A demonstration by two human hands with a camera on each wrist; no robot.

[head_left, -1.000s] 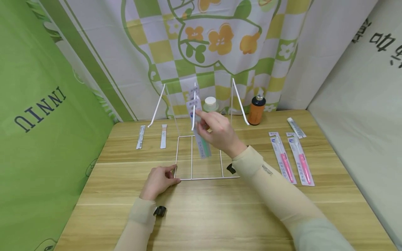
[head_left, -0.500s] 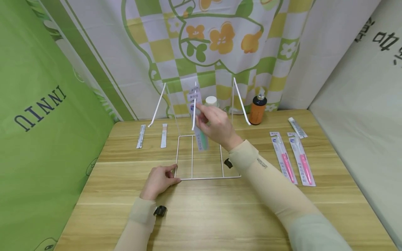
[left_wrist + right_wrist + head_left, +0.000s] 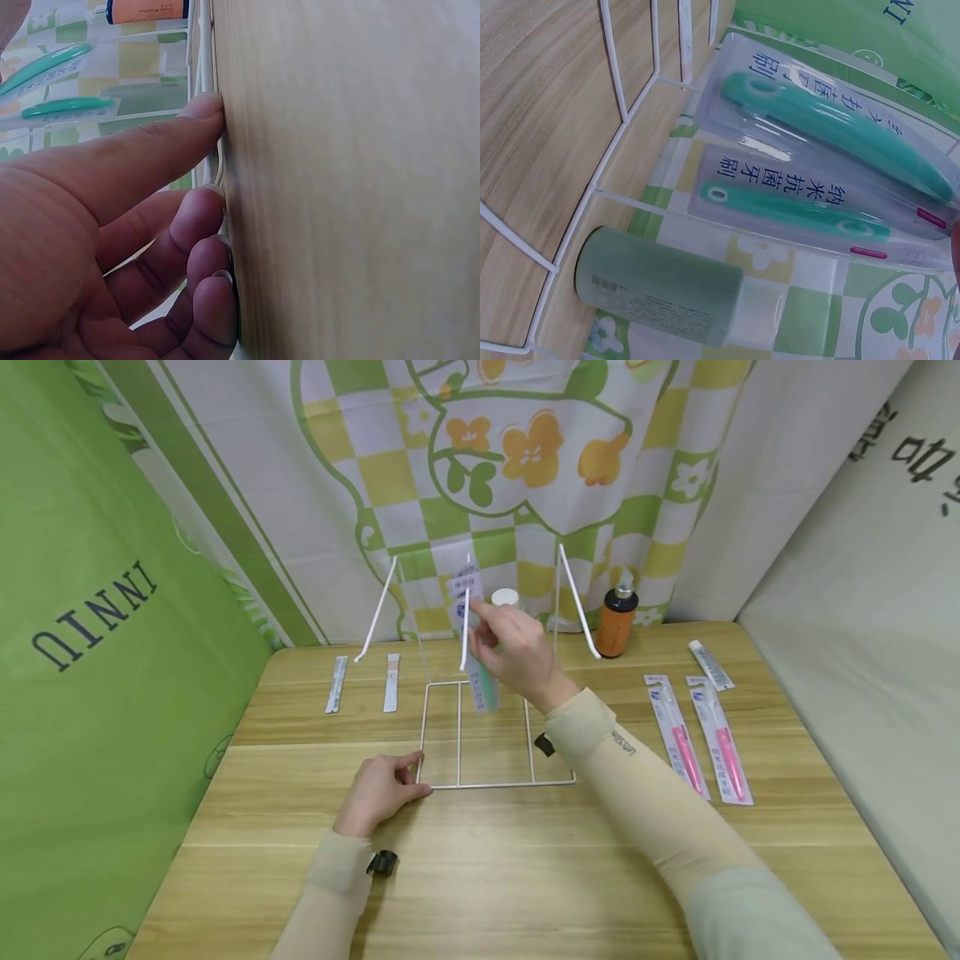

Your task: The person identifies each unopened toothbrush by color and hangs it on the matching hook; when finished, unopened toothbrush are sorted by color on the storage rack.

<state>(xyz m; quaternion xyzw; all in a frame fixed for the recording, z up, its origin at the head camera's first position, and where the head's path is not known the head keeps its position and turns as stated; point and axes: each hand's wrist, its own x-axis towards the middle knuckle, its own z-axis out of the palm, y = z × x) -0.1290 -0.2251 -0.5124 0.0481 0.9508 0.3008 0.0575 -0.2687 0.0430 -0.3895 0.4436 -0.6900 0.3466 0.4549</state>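
In the head view, my right hand (image 3: 517, 652) pinches the upper part of a packaged green toothbrush (image 3: 483, 687) at the middle hook (image 3: 464, 647) of a white wire rack. Two green toothbrush packs appear in the right wrist view, a larger, nearer one (image 3: 832, 127) and another (image 3: 780, 206) farther off. Only a bit of a finger shows there, so the hook's passage through the card is hidden. My left hand (image 3: 380, 793) holds the front left corner of the rack (image 3: 495, 786) down on the table. Thumb (image 3: 169, 139) and bent fingers lie against the wire in the left wrist view.
Two packaged pink toothbrushes (image 3: 722, 743) and a white tube (image 3: 710, 665) lie on the right. Behind the rack stand a green bottle (image 3: 660, 281) with a white cap and an orange pump bottle (image 3: 617, 625). Two slim sachets (image 3: 391, 683) lie left. Outer hooks (image 3: 581, 602) jut forward.
My right hand has moved a little backward and up along the middle hook, taking the packaged green toothbrush with it. The left hand stays at the rack's corner.
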